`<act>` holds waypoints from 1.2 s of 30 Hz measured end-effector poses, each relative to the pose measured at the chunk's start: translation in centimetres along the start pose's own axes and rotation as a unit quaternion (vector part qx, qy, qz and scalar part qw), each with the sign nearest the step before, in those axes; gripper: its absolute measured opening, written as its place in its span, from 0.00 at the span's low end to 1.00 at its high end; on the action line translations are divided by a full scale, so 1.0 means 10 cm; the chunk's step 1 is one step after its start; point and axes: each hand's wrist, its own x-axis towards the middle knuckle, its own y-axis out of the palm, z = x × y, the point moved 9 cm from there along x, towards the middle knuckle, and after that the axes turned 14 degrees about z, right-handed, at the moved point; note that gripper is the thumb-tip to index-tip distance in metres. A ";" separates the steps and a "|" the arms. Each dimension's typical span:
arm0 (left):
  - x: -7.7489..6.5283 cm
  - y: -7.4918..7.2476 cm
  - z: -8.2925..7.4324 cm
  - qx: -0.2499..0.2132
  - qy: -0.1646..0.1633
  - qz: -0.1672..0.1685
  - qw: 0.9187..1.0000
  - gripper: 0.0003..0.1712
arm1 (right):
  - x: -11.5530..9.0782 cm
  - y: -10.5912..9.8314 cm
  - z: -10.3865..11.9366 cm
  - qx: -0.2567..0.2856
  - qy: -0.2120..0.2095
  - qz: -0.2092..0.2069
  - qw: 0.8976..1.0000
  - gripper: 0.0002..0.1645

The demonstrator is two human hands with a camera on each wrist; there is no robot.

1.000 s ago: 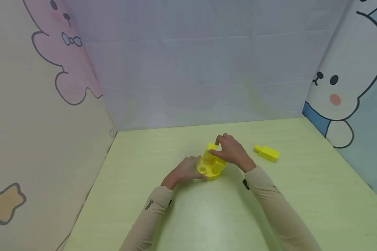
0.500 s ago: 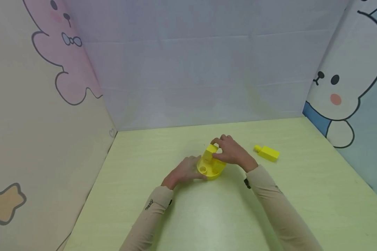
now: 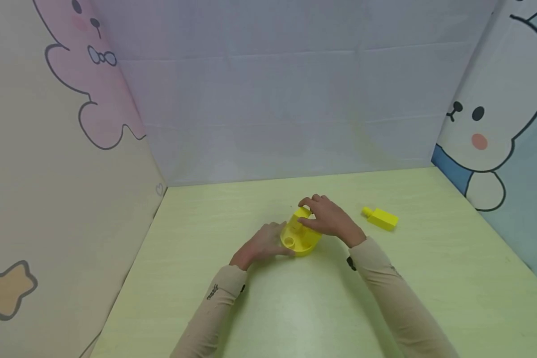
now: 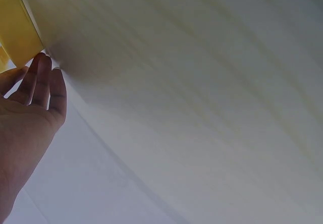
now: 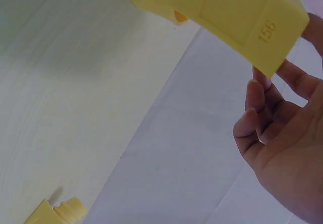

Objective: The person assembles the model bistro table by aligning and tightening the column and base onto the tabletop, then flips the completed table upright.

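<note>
A round yellow base [image 3: 301, 250] with a small round socket stands on the table. My left hand [image 3: 265, 242] grips its rim, thumb at the near side and fingers at the far side; in the left wrist view fingertips touch the yellow base [image 4: 20, 27]. On the base a yellow rectangular block [image 3: 297, 223] stands upright, slightly tilted. My right hand [image 3: 330, 217] pinches its upper end between thumb and fingers. The right wrist view shows that block [image 5: 247, 19], marked 156, by the fingertips. A second block on the base is mostly hidden under the right hand.
A loose yellow bottle-shaped block [image 3: 382, 219] lies on its side right of the hands; its threaded neck [image 5: 70, 210] shows in the right wrist view. The pale table [image 3: 286, 308] meets a back wall and side panels with cartoon figures.
The right hand's fingers have shifted left over the top of the upright block, and its thumb moved right, then back left. The left hand and base stay in place.
</note>
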 end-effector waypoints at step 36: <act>-0.04 -0.02 -0.02 0.009 0.011 -0.010 1.000 0.46 | -0.03 0.06 0.12 -0.074 0.012 -0.104 0.992 0.28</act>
